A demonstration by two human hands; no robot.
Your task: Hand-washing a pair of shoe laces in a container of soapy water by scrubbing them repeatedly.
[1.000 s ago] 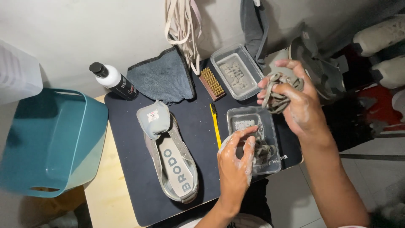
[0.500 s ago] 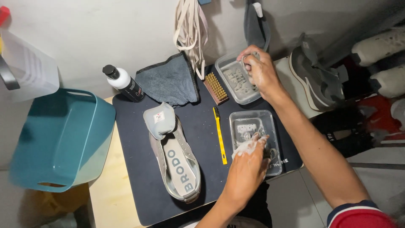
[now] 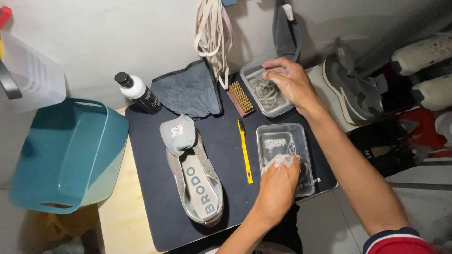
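Observation:
My left hand point(image 3: 278, 181) reaches into the near clear tray point(image 3: 282, 136) on the black mat point(image 3: 150, 136). It is closed on a dark object covered in white foam point(image 3: 278, 161). My right hand point(image 3: 288, 79), wet with foam, rests over the far corner of the second clear tray point(image 3: 249, 75). Its fingers dip down beside a heap of grey laces point(image 3: 266, 92) that lies in the tray. A grey shoe point(image 3: 197, 183) without laces lies on the mat left of my hands, tongue folded up.
A yellow thin brush point(image 3: 245, 153) and a wooden bristle brush point(image 3: 240, 98) lie between shoe and trays. A grey cloth point(image 3: 188, 89) and a black-and-white bottle point(image 3: 139, 93) are at the back. A teal tub point(image 3: 66, 155) stands left. More shoes point(image 3: 353, 89) sit right.
My right hand carried the bunched laces from the right side into the far tray and let them lie there. My left hand stayed in the near tray, now foamier.

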